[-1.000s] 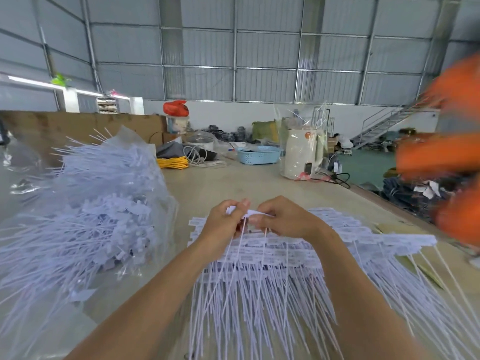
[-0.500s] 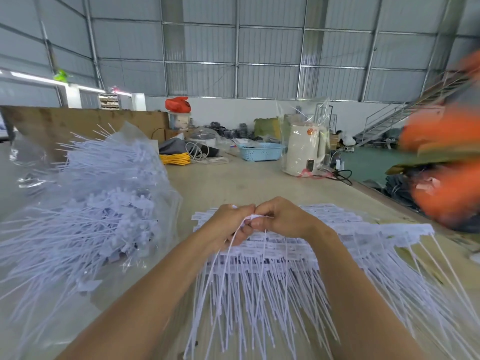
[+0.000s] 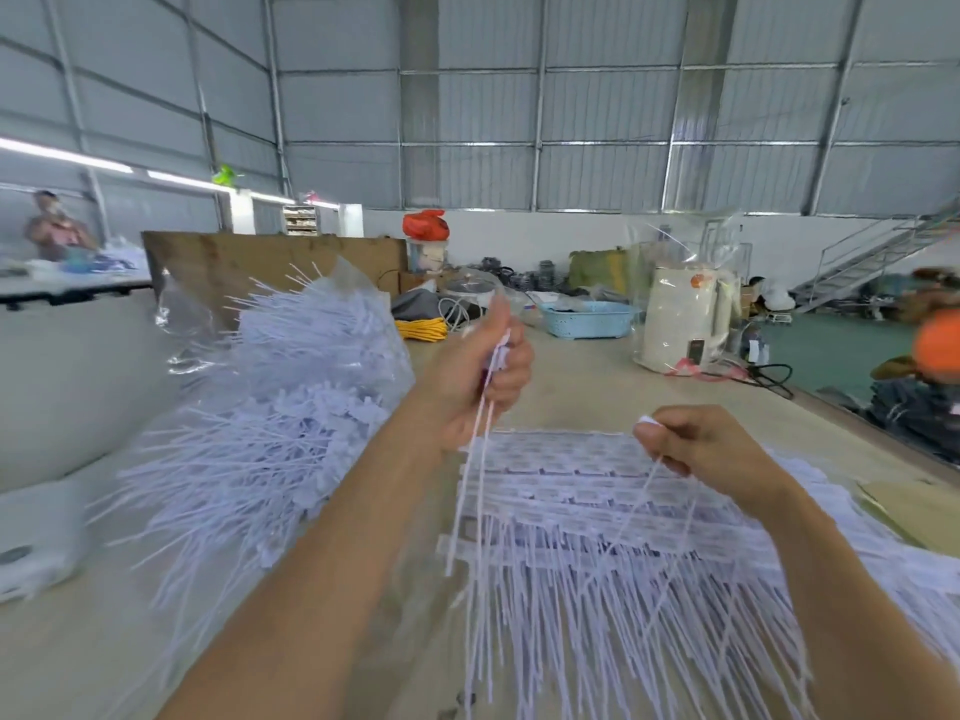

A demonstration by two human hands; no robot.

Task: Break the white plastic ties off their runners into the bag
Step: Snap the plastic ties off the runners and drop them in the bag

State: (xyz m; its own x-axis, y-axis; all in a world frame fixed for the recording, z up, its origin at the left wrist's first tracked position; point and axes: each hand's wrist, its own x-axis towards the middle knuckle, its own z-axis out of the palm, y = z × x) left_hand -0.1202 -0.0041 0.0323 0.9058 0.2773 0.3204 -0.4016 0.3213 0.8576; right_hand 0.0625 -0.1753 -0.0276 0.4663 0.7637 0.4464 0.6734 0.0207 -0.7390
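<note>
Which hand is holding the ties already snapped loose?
The left hand, raised beside the clear bag; loose ties dangle from its fist. The right hand stays low, pinching a tie over the pile.

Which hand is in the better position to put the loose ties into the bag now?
Left. The left hand holds a few loose ties, lifted clear of the pile, and it is next to the clear bag on the left. The right hand is over the pile of runners, farther from the bag.
</note>
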